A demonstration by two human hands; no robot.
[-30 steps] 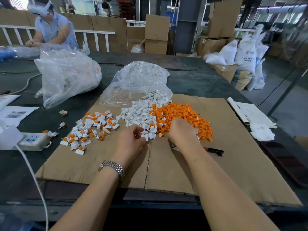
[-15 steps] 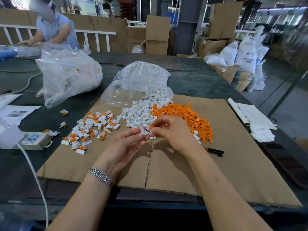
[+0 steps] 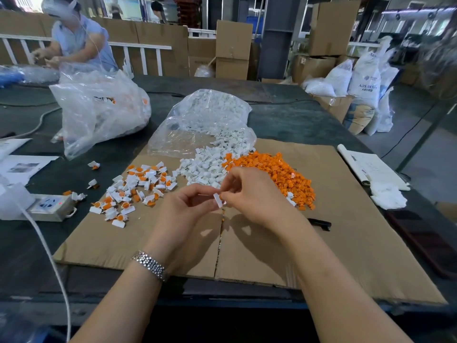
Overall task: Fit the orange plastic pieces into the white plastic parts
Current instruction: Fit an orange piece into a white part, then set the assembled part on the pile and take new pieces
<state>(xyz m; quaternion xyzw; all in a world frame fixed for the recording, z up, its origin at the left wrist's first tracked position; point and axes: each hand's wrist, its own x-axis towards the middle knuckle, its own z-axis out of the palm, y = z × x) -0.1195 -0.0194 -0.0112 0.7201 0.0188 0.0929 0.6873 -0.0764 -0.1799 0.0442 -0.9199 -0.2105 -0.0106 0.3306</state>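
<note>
- Fingertips [image 3: 215, 197] of the left hand [image 3: 188, 209] pinch a small white plastic part [image 3: 218, 200] just above the cardboard sheet [image 3: 346, 219], and the right hand [image 3: 257, 194] closes its curled fingers in from the other side, touching the same part.
- Whether the right hand has an orange piece between its fingertips cannot be told; they hide it.
- Judged from the task, this is the press-in step: hold the white part steady, line the orange piece up squarely with its opening, then push straight so it seats without skewing.
- Loose white parts [image 3: 205, 167] lie heaped just beyond the hands, touching the orange pieces [image 3: 277, 174] piled to their right.
- Finished pairs [image 3: 138, 189] lie scattered to the left on the same cardboard, within easy reach for dropping the next one.
- An open clear bag [image 3: 197, 125] spills more white parts behind the heap; a second bag [image 3: 99, 110] sits farther left.
- Cardboard covers a dark worktable [image 3: 296, 120]; a power strip [image 3: 49, 206] with a white cable rests at the left edge, and papers [image 3: 371, 167] at the right.
- Cartons and white sacks [image 3: 363, 80] stand behind, and another person [image 3: 79, 43] works at the far side.
</note>
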